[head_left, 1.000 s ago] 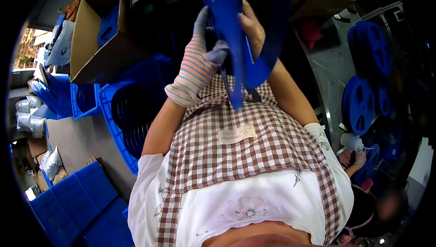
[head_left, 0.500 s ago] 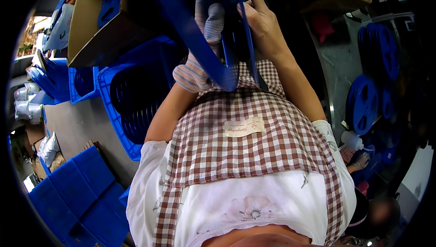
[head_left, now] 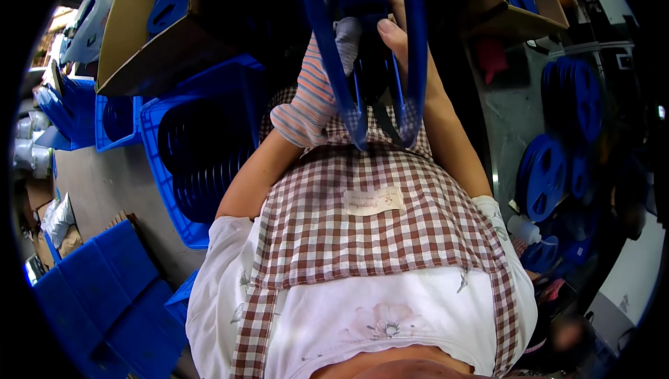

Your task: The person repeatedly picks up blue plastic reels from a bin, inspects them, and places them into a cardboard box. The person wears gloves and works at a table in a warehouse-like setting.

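Both hands' grip [head_left: 376, 37] on blue reel [head_left: 362, 51], above blue crates [head_left: 174, 170], grey floor [head_left: 104, 184].

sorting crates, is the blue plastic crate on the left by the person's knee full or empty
Full, or nearly: the blue plastic crate holds dark blue round reels stacked on edge across its inside.

The blue reel [head_left: 362, 37] runs off the top edge, hiding most of both hands. Crate [head_left: 202, 156] contents stay too dark to tell.

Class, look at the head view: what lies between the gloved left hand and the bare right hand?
In the head view, the blue plastic reel lies between the left hand and the right hand; both grip it.
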